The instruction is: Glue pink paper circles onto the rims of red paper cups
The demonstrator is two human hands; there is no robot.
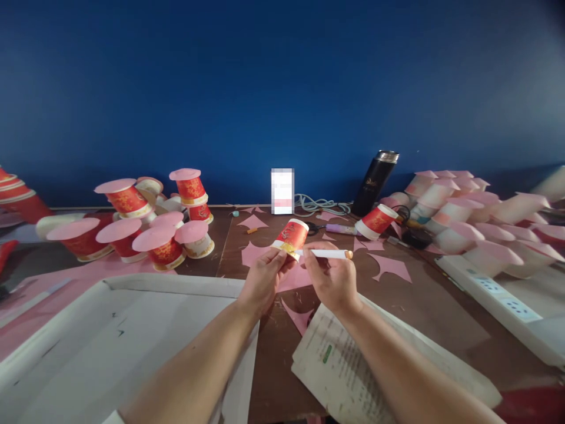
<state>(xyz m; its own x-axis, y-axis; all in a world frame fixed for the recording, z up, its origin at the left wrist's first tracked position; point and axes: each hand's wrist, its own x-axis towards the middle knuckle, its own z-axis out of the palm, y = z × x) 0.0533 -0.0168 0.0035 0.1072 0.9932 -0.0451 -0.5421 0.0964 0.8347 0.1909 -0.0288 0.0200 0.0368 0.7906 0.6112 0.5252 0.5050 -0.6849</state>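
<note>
My left hand (pixel 262 277) is closed around the lower end of a red and gold paper cup (pixel 292 235), which is tilted over the table. My right hand (pixel 332 274) grips a white pen (pixel 331 254) with an orange-brown end, held nearly level. Its tip points left and meets or nearly meets the gold-patterned rim of the cup; my fingers partly hide the contact. Pink paper scraps (pixel 295 277) lie under both hands. A second red cup (pixel 376 222) rests tilted to the right of my right hand.
Red cups topped with pink discs (pixel 159 241) stand at left; white cups with pink tops (pixel 468 206) crowd the right. A black flask (pixel 375 182) leans near the wall by a phone (pixel 282 191). A white tray (pixel 172 282), printed papers (pixel 335 359) and a power strip (pixel 498 297) lie nearer.
</note>
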